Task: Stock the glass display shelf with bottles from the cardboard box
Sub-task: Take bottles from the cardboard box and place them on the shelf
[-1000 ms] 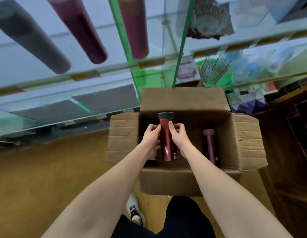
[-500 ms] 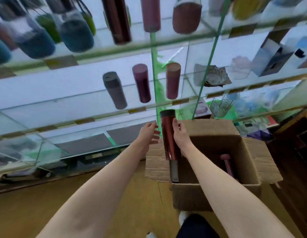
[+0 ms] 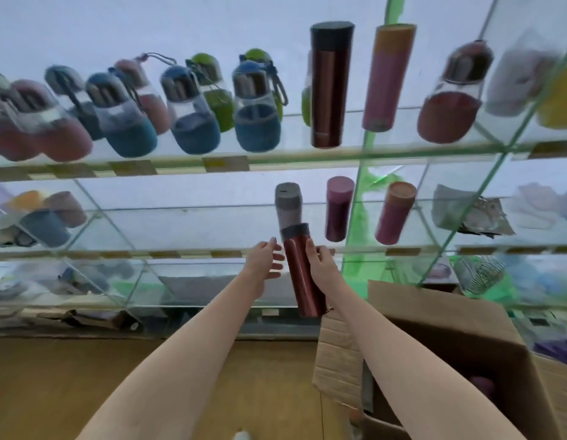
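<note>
Now the right hand point(image 3: 320, 265) wraps the red bottle point(image 3: 302, 271) upright, just below a grey flask point(image 3: 287, 203) on the shelf point(image 3: 180, 253); the left hand point(image 3: 265, 259) hovers beside it, fingers spread. Below right sits the box point(image 3: 460, 338).

Head view: worn on the head, facing forward and upward.
Range: close to the glass display shelf point(image 3: 231, 162), within arm's reach.

Both arms extended; right hand point(image 3: 320, 265) curled in grip, left hand point(image 3: 265, 259) loosely spread.
</note>
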